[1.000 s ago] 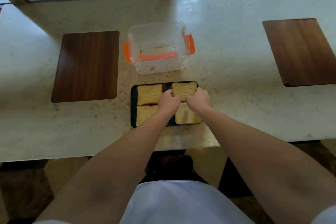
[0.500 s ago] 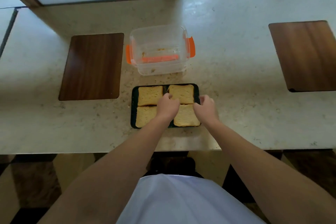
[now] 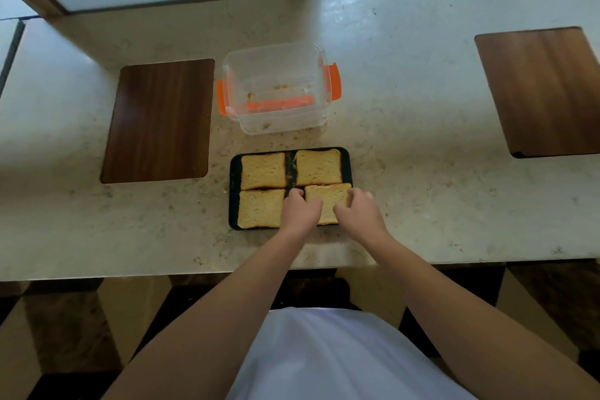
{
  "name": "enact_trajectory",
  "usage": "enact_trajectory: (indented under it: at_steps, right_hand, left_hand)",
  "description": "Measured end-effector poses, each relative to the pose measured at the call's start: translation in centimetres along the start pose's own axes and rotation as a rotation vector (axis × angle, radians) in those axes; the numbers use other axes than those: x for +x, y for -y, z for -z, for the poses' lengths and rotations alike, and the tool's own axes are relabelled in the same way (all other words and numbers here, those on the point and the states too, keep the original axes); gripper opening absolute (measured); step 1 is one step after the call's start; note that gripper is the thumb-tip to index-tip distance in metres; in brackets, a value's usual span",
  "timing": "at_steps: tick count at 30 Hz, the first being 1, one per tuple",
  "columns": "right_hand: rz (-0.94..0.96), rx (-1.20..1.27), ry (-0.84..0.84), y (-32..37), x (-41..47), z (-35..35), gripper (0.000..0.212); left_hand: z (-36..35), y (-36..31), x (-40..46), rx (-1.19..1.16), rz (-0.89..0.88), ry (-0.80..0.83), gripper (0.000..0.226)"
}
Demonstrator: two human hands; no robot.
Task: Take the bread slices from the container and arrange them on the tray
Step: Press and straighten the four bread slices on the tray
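A black tray [image 3: 234, 172] lies on the stone counter near its front edge, with several bread slices in a two-by-two grid. The near right slice [image 3: 329, 201] sits between my hands. My left hand [image 3: 300, 213] presses its left edge, fingers curled. My right hand [image 3: 358, 211] holds its right edge, over the tray's right rim. The far slices [image 3: 263, 170] lie flat and untouched. Behind the tray stands the clear container [image 3: 276, 88] with orange clips, holding only crumbs.
A dark wooden board [image 3: 159, 120] is set into the counter at the left and another wooden board [image 3: 542, 88] at the right. A window frame runs along the back. The counter's front edge is just below my wrists.
Both hands have moved from the far right slice down to the near right slice. The camera view has shifted slightly.
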State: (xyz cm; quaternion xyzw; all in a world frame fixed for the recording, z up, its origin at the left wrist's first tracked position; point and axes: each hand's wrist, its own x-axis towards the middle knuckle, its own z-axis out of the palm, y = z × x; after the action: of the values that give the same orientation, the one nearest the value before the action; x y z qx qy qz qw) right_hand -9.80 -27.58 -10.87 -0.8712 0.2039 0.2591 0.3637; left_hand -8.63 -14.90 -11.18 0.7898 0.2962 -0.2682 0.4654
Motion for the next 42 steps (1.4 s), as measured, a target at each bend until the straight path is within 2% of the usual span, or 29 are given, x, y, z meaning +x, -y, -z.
enact_trajectory:
  at_steps: [7, 19, 26, 31, 36, 42]
  right_hand:
    - [-0.006, -0.053, -0.036, 0.2, -0.2, -0.4, 0.055]
    - [-0.024, 0.04, 0.036, 1.0, 0.2, 0.0, 0.053]
    - [-0.031, 0.075, 0.053, 2.5, 1.9, 1.5, 0.065]
    - [-0.037, 0.02, 0.103, 3.3, 3.0, 1.3, 0.066]
    - [-0.042, 0.017, 0.126, 3.4, 3.3, 0.6, 0.08]
    - [-0.03, 0.008, 0.097, 3.2, 3.2, 0.6, 0.07]
  left_hand:
    - [-0.2, -0.3, 0.1, 0.014, 0.005, -0.004, 0.056]
    - [0.6, -1.2, 0.3, 0.091, 0.058, -0.033, 0.064]
    - [1.2, -2.8, 1.5, 0.078, -0.061, -0.04, 0.066]
    - [1.2, -3.6, 2.1, 0.052, -0.041, 0.007, 0.066]
    - [1.6, -3.6, 2.1, 0.043, -0.048, 0.032, 0.064]
    - [1.5, -3.5, 2.0, 0.045, -0.042, 0.066, 0.064]
